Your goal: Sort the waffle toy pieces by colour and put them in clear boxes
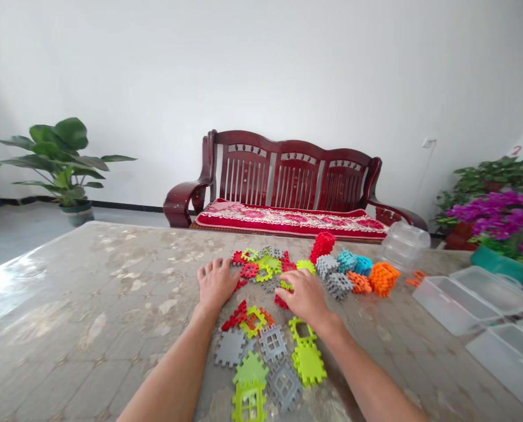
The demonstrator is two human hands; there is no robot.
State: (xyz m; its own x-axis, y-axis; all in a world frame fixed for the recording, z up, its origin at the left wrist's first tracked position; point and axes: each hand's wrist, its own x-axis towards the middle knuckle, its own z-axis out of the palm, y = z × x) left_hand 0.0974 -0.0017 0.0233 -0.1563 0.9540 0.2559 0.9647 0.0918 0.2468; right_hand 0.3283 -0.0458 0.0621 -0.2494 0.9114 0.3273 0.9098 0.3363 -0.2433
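My left hand (217, 281) rests palm down at the left edge of a loose pile of interlocking plastic tiles, its fingers spread, by a red tile (249, 269). On the pile's right side my right hand (306, 293) reaches over yellow-green and red tiles, with thumb and fingers apart; its palm hides part of them. Between the hands lie yellow-green tiles (270, 264) and grey ones. Nearer to me are a grey window tile (272, 343), a solid grey square tile (230, 348), a yellow-green square tile (309, 363) and a red triangular tile (235, 316).
Stacked tiles stand at the right: red (322, 246), grey (339, 285), blue (347, 260) and orange (383, 279). Past them are a clear plastic container (404, 246) and translucent bins (455, 305). A wooden bench (288, 170) sits behind the table (112, 305).
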